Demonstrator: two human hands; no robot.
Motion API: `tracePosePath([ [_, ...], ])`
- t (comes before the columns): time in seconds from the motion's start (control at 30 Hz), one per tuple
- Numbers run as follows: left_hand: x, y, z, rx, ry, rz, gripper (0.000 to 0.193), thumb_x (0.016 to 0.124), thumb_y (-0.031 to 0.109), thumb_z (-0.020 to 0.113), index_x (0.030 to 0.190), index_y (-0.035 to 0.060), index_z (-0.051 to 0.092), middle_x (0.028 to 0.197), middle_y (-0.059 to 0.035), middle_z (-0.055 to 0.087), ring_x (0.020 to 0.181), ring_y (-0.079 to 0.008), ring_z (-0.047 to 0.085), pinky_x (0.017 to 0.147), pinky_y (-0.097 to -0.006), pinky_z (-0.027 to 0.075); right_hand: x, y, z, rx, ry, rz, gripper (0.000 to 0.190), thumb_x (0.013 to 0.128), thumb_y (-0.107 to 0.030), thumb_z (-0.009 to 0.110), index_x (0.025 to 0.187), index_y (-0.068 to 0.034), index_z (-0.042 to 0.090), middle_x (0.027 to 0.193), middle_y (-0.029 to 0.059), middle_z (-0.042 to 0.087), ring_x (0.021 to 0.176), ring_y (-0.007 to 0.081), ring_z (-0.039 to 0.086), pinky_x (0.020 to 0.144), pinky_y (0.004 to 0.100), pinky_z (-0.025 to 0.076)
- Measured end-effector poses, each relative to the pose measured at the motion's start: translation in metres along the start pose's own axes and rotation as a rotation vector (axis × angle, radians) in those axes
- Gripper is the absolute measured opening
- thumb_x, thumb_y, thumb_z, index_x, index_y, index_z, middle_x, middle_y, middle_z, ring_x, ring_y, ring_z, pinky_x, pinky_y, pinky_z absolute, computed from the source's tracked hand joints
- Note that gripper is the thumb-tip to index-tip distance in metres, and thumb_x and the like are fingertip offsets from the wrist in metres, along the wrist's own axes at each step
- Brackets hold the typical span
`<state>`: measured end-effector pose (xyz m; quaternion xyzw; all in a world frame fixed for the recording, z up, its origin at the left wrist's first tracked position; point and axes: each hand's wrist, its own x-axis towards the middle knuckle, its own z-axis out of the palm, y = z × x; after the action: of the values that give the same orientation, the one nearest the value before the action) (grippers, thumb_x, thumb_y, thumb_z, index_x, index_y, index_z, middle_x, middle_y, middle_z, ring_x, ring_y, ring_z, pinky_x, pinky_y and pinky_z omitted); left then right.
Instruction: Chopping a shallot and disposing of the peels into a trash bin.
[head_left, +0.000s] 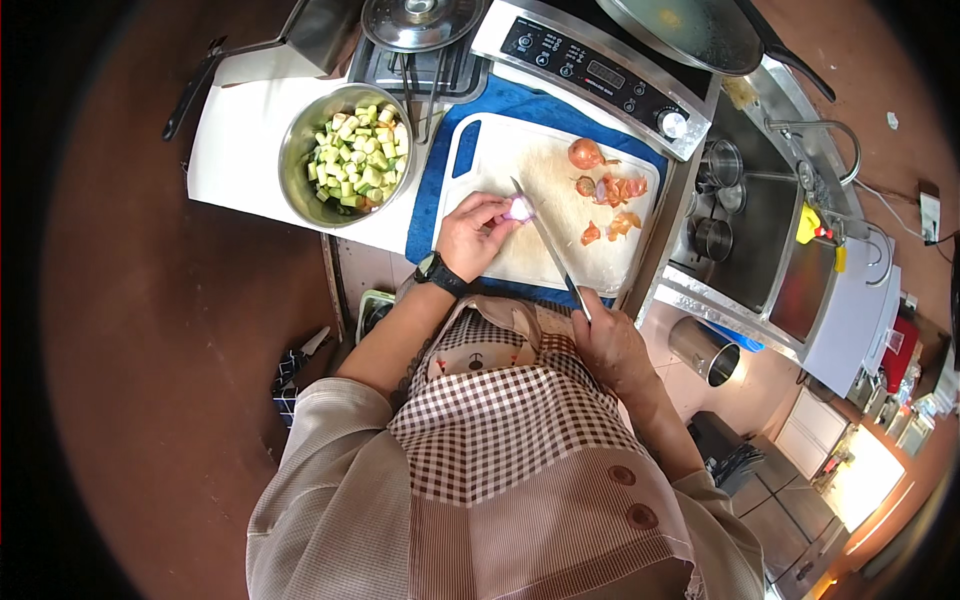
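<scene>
My left hand (478, 229), with a dark watch on its wrist, pinches a peeled shallot (519, 209) against the white cutting board (487, 161). In my right hand (611, 337) is the handle end of a kitchen knife (551, 247). Its blade slants up and left over the board, the edge close beside the shallot; whether it touches cannot be told. At the board's upper right lies an unpeeled shallot (585, 154). Below that are brown-orange peel scraps (619, 190) and more loose skins (623, 224). A blue cloth (425, 202) shows under the board.
Left of the board stands a steel pot (289, 161) of chopped green-white vegetable pieces. Behind are a lidded pan (421, 26), an induction cooker (600, 71) and a frying pan (690, 37). To the right is a sink (750, 217) holding metal cups. A steel bin (697, 349) stands below it.
</scene>
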<state>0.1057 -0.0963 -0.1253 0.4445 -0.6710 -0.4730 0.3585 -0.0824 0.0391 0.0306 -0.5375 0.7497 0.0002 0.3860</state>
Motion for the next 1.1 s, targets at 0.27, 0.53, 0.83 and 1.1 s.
tracePosePath([
  [0.27,0.000,0.000,-0.001,0.018,0.003,0.018,0.024,0.084,0.005,0.085,0.106,-0.0018,0.077,0.106,-0.0112,0.073,0.078,-0.0199,0.075,0.071,-0.0286,0.063,-0.003,0.000,-0.001,0.001,-0.007,0.029,0.042,0.101,-0.022,0.058,0.139,-0.005,0.053,0.083,0.0361,0.067,0.083,0.0539,0.067,0.079,0.0593,0.054],
  [0.53,0.000,0.001,-0.002,0.028,-0.002,0.010,0.025,0.083,0.004,0.085,0.106,-0.0017,0.077,0.105,-0.0110,0.073,0.079,-0.0195,0.074,0.072,-0.0294,0.062,-0.003,0.000,-0.003,0.016,-0.057,0.046,0.038,0.102,-0.021,0.056,0.136,-0.003,0.054,0.085,0.0371,0.067,0.085,0.0546,0.067,0.081,0.0606,0.053],
  [0.83,0.001,0.000,0.002,-0.015,0.023,0.010,0.027,0.083,0.006,0.086,0.108,0.0002,0.078,0.108,-0.0116,0.074,0.081,-0.0209,0.075,0.070,-0.0292,0.062,0.031,0.024,0.037,0.001,0.018,-0.044,0.035,0.103,-0.018,0.051,0.131,0.003,0.053,0.088,0.0344,0.069,0.088,0.0513,0.068,0.082,0.0588,0.053],
  [1.1,0.000,0.000,-0.001,0.001,0.038,-0.009,0.025,0.082,0.006,0.087,0.105,0.0004,0.079,0.103,-0.0112,0.075,0.077,-0.0194,0.074,0.071,-0.0298,0.061,0.012,0.016,0.020,0.031,0.006,-0.046,0.036,0.103,-0.023,0.053,0.133,-0.003,0.053,0.090,0.0353,0.069,0.088,0.0541,0.067,0.081,0.0607,0.053],
])
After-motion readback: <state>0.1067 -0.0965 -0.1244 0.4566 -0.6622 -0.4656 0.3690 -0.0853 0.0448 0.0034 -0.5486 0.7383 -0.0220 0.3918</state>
